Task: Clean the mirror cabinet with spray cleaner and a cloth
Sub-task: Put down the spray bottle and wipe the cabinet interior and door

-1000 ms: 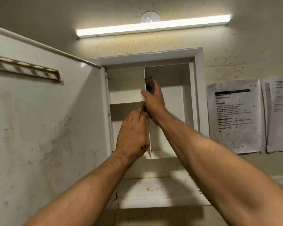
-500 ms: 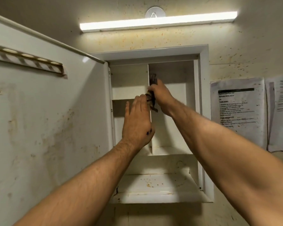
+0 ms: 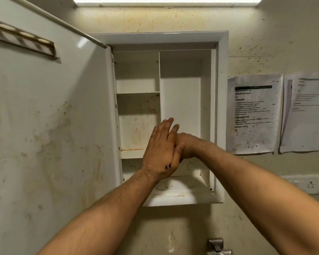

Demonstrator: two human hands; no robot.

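Note:
The white mirror cabinet point(image 3: 220, 107) hangs on the wall with its stained door point(image 3: 53, 126) swung open to the left. Inside, a vertical divider point(image 3: 159, 80) splits it, and brown spots mark the left compartments and the bottom shelf. My left hand point(image 3: 160, 153) is held up flat with straight fingers in front of the divider's lower end. My right hand point(image 3: 189, 146) sits right behind it, curled and mostly hidden. Only a dark sliver of the cloth point(image 3: 180, 160) shows under my right hand. No spray bottle is in view.
Two spattered paper sheets point(image 3: 254, 115) hang on the wall right of the cabinet, above a white socket point(image 3: 306, 184). A strip light point(image 3: 166, 0) glows overhead. A metal tap point(image 3: 216, 245) shows at the bottom edge. The wall is speckled with brown stains.
Both hands have slid down the divider from its upper part to its lower end. The left hand has gone from curled to flat. The view has tilted down.

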